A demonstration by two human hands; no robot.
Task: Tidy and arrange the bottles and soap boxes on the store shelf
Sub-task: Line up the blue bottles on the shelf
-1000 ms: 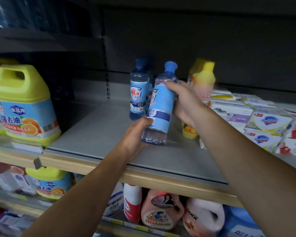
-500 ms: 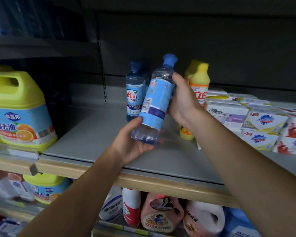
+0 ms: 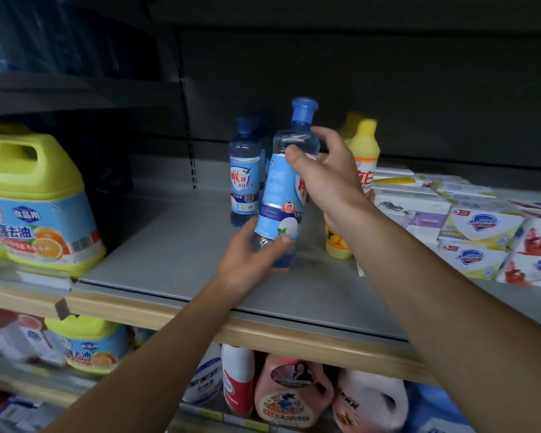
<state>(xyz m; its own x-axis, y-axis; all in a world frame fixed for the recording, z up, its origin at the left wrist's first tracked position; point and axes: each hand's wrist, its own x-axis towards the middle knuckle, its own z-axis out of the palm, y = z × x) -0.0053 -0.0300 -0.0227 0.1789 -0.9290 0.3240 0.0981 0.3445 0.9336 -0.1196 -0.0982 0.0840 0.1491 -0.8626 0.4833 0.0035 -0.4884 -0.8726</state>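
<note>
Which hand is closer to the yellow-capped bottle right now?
Right. The right hand is directly in front of the yellow-capped bottle, overlapping it; the left hand is lower, to its left.

Dim store aisle: dark metal back panel with a slotted upright, grey shelf deck edged by a tan price rail.

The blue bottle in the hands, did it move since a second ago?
Yes. The held blue bottle was turned, showing another side of its label, and came down near the shelf. The left hand and right hand kept gripping it. The other blue bottle stayed.
</note>
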